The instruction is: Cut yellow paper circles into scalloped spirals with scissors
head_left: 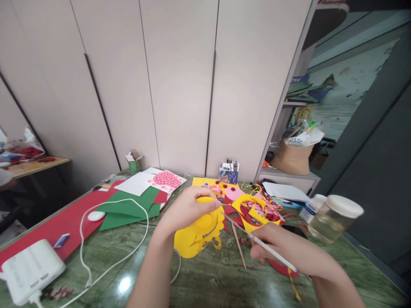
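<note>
My left hand [186, 209] is closed on a yellow paper piece [197, 237] with cut curls along its edge, held just above the green table [212, 278]. My right hand [272, 246] grips a thin white tool [266, 248] like a pen, its tip pointing left and touching the yellow piece near my left fingers. A thin wooden stick [239, 248] lies on the table between the two hands. Behind them sits a pile of yellow, red and pink paper scraps [257, 211].
Green sheets [128, 209] and a long red sheet [61, 226] lie at left, with a white power bank [30, 269] and its cable [112, 256]. A glass jar [334, 218] stands at right. A pen holder [228, 171] and a pink dotted card [167, 179] are near the wall.
</note>
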`<state>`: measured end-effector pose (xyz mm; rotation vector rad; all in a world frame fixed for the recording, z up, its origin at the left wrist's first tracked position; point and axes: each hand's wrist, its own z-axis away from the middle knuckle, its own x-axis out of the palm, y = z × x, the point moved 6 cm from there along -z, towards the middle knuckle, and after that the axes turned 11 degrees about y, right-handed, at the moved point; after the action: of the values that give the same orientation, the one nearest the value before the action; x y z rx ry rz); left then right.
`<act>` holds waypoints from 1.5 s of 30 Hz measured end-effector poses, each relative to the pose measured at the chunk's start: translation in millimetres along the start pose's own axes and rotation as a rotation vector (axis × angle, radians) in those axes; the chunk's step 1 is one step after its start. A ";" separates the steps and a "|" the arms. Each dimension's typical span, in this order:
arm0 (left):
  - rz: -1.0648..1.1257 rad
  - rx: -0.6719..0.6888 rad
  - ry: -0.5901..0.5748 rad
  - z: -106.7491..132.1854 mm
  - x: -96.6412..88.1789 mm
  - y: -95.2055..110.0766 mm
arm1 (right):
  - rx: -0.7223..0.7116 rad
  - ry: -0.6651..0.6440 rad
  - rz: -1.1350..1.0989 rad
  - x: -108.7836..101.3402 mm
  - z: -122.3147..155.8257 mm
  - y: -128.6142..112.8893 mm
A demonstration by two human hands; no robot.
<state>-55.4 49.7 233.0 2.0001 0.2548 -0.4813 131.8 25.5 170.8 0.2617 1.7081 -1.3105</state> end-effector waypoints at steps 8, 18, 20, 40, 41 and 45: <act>0.148 0.005 0.250 -3.5 -0.9 2.4 | -0.038 0.067 -0.269 4.1 -3.7 -8.1; 0.356 -0.035 0.419 -2.5 12.7 -1.7 | -0.074 0.115 -0.426 11.0 -7.8 -1.7; 0.339 -0.022 0.449 -1.1 15.4 -0.5 | -0.097 0.126 -0.428 12.1 -8.5 -1.8; 0.318 0.018 0.480 1.1 25.8 5.6 | -0.140 0.212 -0.505 16.2 -16.2 -20.6; 0.321 0.018 0.484 1.3 25.5 6.0 | -0.141 0.214 -0.508 16.4 -16.4 -20.5; 0.322 0.017 0.483 2.0 24.1 6.8 | -0.161 0.211 -0.529 18.0 -17.0 -18.3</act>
<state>-31.6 44.2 227.1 2.1012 0.2165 0.2095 101.1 26.1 168.6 -0.1665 2.1439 -1.5467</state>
